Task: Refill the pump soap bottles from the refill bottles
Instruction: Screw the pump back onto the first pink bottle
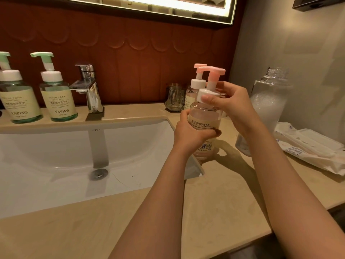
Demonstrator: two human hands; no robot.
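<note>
A clear pump bottle (204, 118) with a pink pump head stands on the counter right of the sink. My left hand (190, 133) is wrapped around its body. My right hand (229, 103) grips its white collar cap (207, 94) just under the pink nozzle. A second pink-pump bottle (194, 88) stands right behind it, partly hidden. To the right, a tall clear refill bottle (268, 101) stands uncapped with foam inside. Two green-pump bottles (57, 96) (16, 98) with cream labels stand at the far left beside the tap.
A white sink (56, 152) fills the left centre, with a chrome tap (89, 88) behind it. A glass tumbler (174, 98) stands behind the pink bottles. Packs of wet wipes (308, 146) lie at the right edge. The beige counter (214, 199) runs along the front.
</note>
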